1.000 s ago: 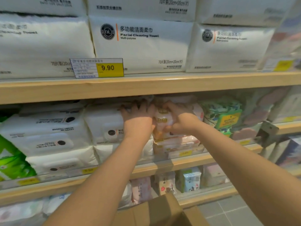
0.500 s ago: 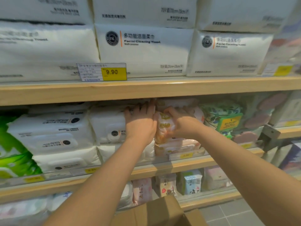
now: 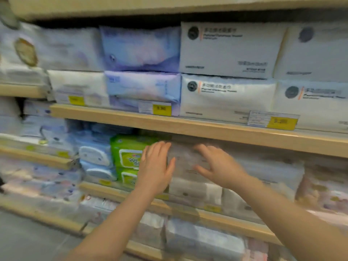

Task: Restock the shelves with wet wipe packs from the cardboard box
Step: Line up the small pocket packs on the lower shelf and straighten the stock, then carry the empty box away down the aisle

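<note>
I see both hands spread flat under the pale wooden shelf board (image 3: 207,129): left hand (image 3: 154,166) and right hand (image 3: 216,164) press either side of a blurred white plastic wet wipe pack (image 3: 185,162), right of the green packs (image 3: 130,157).

Both hands reached under the upper shelf board (image 3: 207,129), the left hand (image 3: 154,166) just left of the right hand (image 3: 218,166), a blurred wipe pack (image 3: 185,161) between them; the lidded packs (image 3: 128,157) stood stacked just left
</note>
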The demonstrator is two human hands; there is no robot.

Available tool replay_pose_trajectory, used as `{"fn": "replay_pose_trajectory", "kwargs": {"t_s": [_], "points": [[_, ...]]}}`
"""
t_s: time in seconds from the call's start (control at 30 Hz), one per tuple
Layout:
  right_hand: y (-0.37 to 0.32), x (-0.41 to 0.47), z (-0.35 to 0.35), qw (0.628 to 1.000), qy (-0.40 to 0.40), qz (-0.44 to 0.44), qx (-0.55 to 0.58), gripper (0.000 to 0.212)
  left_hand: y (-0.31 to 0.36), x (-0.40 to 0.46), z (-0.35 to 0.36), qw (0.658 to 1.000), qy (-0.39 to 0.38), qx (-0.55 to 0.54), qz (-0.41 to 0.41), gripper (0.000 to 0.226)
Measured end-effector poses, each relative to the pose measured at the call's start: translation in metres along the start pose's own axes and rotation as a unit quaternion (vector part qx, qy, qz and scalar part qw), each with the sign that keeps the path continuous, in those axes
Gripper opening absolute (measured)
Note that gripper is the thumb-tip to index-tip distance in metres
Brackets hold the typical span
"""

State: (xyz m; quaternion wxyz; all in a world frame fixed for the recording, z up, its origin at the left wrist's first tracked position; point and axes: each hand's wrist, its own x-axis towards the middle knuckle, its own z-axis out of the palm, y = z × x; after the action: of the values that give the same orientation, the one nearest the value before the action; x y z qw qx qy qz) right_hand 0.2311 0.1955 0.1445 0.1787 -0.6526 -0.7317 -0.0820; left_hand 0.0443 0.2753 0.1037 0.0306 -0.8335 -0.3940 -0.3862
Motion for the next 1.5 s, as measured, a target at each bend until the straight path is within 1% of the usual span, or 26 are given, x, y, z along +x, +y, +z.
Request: {"fn": "replay_pose_trajectory", "kwargs": {"t_s": [0.1, 0.2, 0.3, 0.4, 0.43, 0.5, 0.6, 0.67, 0.77, 0.87, 0.97, 1.03, 1.1, 1.17, 1.23, 1.27, 1.33, 1.4, 1.5], "points": [[-0.042, 0.050, 0.025, 0.999, -0.014, -0.043, 0.010, 0.056, -0.056, -0.002, -0.016, 0.997, 0.019, 0.004, -0.076, 0.061], [-0.066, 0.092, 0.054, 0.997, -0.050, -0.050, 0.013, 0.063, -0.097, -0.006, -0.019, 0.988, 0.008, -0.005, -0.152, 0.064], [-0.073, 0.123, 0.077, 0.998, -0.055, -0.027, 0.021, 0.073, -0.117, -0.005, -0.014, 0.977, -0.005, -0.060, -0.207, 0.073], [-0.071, 0.135, 0.090, 0.998, -0.060, -0.006, -0.018, 0.078, -0.127, 0.002, -0.001, 0.961, -0.025, -0.137, -0.238, 0.080], [-0.070, 0.136, 0.092, 0.997, -0.059, -0.001, -0.042, 0.077, -0.129, 0.004, 0.004, 0.958, -0.030, -0.154, -0.239, 0.080], [-0.070, 0.136, 0.091, 0.996, -0.047, 0.000, -0.072, 0.073, -0.132, 0.006, 0.012, 0.961, -0.043, -0.151, -0.227, 0.074], [-0.070, 0.130, 0.088, 0.996, -0.029, -0.004, -0.079, 0.068, -0.135, 0.011, 0.019, 0.962, -0.053, -0.150, -0.222, 0.062], [-0.070, 0.130, 0.088, 0.996, -0.025, -0.002, -0.082, 0.067, -0.135, 0.015, 0.022, 0.957, -0.048, -0.161, -0.236, 0.057], [-0.069, 0.129, 0.089, 0.996, -0.022, 0.000, -0.091, 0.067, -0.129, 0.017, 0.025, 0.957, -0.035, -0.150, -0.247, 0.051], [-0.068, 0.131, 0.089, 0.996, -0.042, 0.000, -0.083, 0.068, -0.123, 0.016, 0.021, 0.956, -0.032, -0.138, -0.257, 0.050], [-0.066, 0.134, 0.081, 0.995, -0.089, -0.004, -0.043, 0.070, -0.118, 0.019, 0.012, 0.954, -0.056, -0.106, -0.273, 0.052], [-0.064, 0.128, 0.073, 0.995, -0.093, -0.013, -0.034, 0.068, -0.112, 0.019, 0.001, 0.954, -0.071, -0.079, -0.280, 0.053], [-0.061, 0.112, 0.058, 0.994, -0.101, -0.007, -0.028, 0.065, -0.102, 0.019, -0.013, 0.958, -0.086, -0.044, -0.269, 0.052], [-0.056, 0.090, 0.037, 0.990, -0.135, 0.004, -0.026, 0.063, -0.090, 0.022, -0.028, 0.964, -0.102, -0.006, -0.245, 0.050], [-0.052, 0.066, 0.014, 0.986, -0.155, 0.004, -0.062, 0.060, -0.075, 0.026, -0.040, 0.969, -0.112, 0.010, -0.219, 0.050], [-0.049, 0.055, 0.005, 0.985, -0.151, 0.001, -0.081, 0.059, -0.066, 0.027, -0.043, 0.972, -0.115, 0.013, -0.205, 0.050], [-0.043, 0.032, -0.009, 0.986, -0.135, 0.005, -0.101, 0.058, -0.046, 0.025, -0.045, 0.977, -0.112, 0.010, -0.181, 0.052], [-0.030, 0.002, -0.013, 0.984, -0.135, 0.009, -0.112, 0.058, -0.023, 0.008, -0.039, 0.978, -0.119, -0.005, -0.170, 0.052], [-0.008, -0.057, -0.009, 0.983, -0.153, 0.021, -0.097, 0.058, 0.008, -0.039, -0.017, 0.974, -0.161, -0.046, -0.153, 0.057]]}}
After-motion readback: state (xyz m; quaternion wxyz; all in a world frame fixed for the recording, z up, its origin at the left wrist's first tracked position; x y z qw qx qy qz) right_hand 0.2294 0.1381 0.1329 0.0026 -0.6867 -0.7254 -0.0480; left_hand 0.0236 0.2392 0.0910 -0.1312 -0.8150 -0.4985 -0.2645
